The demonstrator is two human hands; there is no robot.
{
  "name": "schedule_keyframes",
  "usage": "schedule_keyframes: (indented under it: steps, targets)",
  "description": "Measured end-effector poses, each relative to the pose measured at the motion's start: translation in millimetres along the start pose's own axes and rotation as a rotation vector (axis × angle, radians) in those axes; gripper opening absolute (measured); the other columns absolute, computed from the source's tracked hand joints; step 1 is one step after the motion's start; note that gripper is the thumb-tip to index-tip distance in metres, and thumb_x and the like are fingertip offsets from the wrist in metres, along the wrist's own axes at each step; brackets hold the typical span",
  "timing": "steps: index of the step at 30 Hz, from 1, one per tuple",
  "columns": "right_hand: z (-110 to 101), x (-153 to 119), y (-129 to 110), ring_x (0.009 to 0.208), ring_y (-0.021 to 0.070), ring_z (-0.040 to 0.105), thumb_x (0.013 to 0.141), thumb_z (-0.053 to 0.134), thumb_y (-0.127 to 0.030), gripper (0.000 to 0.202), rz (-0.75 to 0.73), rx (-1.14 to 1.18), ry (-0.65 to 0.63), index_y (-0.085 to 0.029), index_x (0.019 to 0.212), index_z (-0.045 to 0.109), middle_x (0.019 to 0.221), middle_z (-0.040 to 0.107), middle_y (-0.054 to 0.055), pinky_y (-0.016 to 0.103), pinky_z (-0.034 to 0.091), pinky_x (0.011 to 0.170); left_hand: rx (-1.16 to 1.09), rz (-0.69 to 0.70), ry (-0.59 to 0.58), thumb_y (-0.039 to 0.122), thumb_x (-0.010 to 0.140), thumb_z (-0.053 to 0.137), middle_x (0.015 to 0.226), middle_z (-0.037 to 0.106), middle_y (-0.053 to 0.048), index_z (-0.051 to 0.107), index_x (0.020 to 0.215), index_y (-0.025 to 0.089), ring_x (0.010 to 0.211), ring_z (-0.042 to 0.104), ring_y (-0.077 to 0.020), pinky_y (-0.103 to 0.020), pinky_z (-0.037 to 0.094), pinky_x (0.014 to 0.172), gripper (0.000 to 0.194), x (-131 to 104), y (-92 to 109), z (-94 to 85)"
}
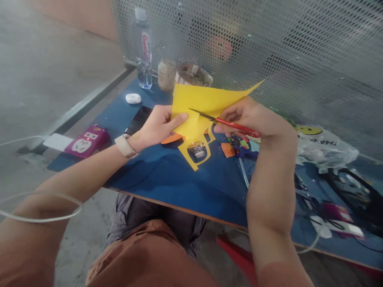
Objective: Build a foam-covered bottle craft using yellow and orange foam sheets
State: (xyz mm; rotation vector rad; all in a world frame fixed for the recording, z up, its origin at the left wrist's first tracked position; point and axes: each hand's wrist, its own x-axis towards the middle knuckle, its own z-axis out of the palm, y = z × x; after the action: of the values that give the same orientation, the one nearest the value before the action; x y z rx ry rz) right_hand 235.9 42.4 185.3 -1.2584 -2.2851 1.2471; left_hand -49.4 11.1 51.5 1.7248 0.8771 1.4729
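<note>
A sheet of yellow paper is held up over the blue table, with cut-out openings in its lower part. My left hand pinches its left edge, thumb on top. In my right hand are red-handled scissors, their dark blades pointing left across the paper. I cannot tell whether the blades are cutting into it. Some right-hand fingers are hidden behind the scissors and sheet. Orange paper lies beneath the left hand, and a small clear packet shows through an opening.
On the blue table stand a water bottle, a jar and a patterned bowl. A black phone, white earphone case and purple power strip lie left. Paper scraps, a plastic bag and cables sit right. Perforated metal rises behind.
</note>
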Motion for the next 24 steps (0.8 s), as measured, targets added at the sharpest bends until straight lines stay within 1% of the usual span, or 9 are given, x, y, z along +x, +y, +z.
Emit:
schedule_keyframes:
  steps: [3,9,12,15,17,19,21,22,24]
  targets:
    - [-1.4,1.4,3.3,0.044,0.0061,0.045,0.065,0.112,-0.071,0.062,0.012,-0.019,0.034,-0.018,0.068,0.079,0.054,0.064,-0.001,0.022,0.029,0.038,-0.010,-0.013,-0.074,0.078,0.108,0.076,0.058,0.059,-0.001,0.064,0.077,0.021,0.045,0.046,-0.0091,-0.023,0.028,0.039,0.065,-0.2,6.6,-1.5]
    - [-3.4,6.2,16.2,0.058,0.0143,0.062,0.065,0.117,-0.040,0.042,0.015,0.001,0.083,-0.018,0.075,0.083,0.067,0.073,0.003,0.024,0.040,0.043,-0.048,0.004,-0.111,0.076,0.116,0.064,0.054,0.058,0.001,0.061,0.075,0.020,0.042,0.047,-0.0079,-0.022,0.027,0.040,0.069,-1.5,16.9,-2.4]
    - [-3.7,8.5,22.6,0.059,0.0146,0.064,0.066,0.117,-0.033,0.040,-0.021,0.031,0.096,-0.018,0.078,0.082,0.068,0.073,0.002,0.025,0.041,0.044,-0.060,0.008,-0.121,0.075,0.117,0.063,0.054,0.057,0.001,0.060,0.076,0.020,0.042,0.047,-0.0075,-0.022,0.028,0.040,0.068,-2.1,18.4,-1.7]
    - [-4.7,9.9,25.1,0.054,0.0116,0.060,0.065,0.118,-0.035,0.043,-0.028,0.053,0.136,-0.017,0.076,0.081,0.066,0.071,0.002,0.025,0.037,0.042,-0.069,0.011,-0.110,0.076,0.116,0.064,0.054,0.056,0.002,0.059,0.076,0.021,0.042,0.046,-0.0079,-0.023,0.026,0.040,0.068,-2.2,18.7,-1.0]
    - [-5.9,10.0,23.8,0.051,0.0093,0.056,0.062,0.120,-0.039,0.046,-0.025,0.045,0.130,-0.018,0.073,0.081,0.064,0.069,0.000,0.025,0.034,0.040,-0.066,0.009,-0.111,0.077,0.115,0.064,0.055,0.055,0.002,0.058,0.077,0.022,0.043,0.046,-0.0081,-0.023,0.026,0.040,0.067,-1.9,18.5,-1.0]
    - [-7.2,9.4,20.5,0.048,0.0083,0.052,0.063,0.119,-0.048,0.048,-0.004,0.012,0.062,-0.019,0.072,0.082,0.062,0.068,0.000,0.026,0.034,0.040,-0.059,0.012,-0.123,0.076,0.116,0.064,0.055,0.055,0.002,0.058,0.076,0.021,0.043,0.046,-0.0080,-0.023,0.027,0.040,0.067,-1.7,18.2,-1.2]
    - [-7.7,8.4,16.5,0.047,0.0083,0.049,0.068,0.116,-0.059,0.052,0.031,-0.019,-0.016,-0.020,0.073,0.082,0.062,0.068,0.001,0.027,0.035,0.041,-0.051,0.017,-0.127,0.075,0.116,0.063,0.054,0.055,0.002,0.058,0.075,0.021,0.043,0.045,-0.0077,-0.023,0.027,0.041,0.068,-1.8,17.8,-1.5]
    - [-7.6,7.9,14.6,0.046,0.0082,0.048,0.070,0.113,-0.064,0.055,0.044,-0.026,-0.040,-0.019,0.073,0.081,0.061,0.067,0.002,0.028,0.035,0.041,-0.046,0.016,-0.122,0.075,0.116,0.063,0.054,0.055,0.002,0.058,0.074,0.021,0.044,0.045,-0.0075,-0.023,0.028,0.041,0.069,-2.0,17.4,-1.5]
    - [-6.5,7.3,11.9,0.043,0.0077,0.046,0.071,0.110,-0.073,0.062,0.055,-0.024,-0.052,-0.019,0.072,0.079,0.058,0.065,0.002,0.028,0.034,0.039,-0.041,0.007,-0.111,0.075,0.117,0.063,0.054,0.055,0.002,0.059,0.074,0.020,0.044,0.045,-0.0073,-0.022,0.027,0.040,0.069,-2.4,16.5,-1.6]
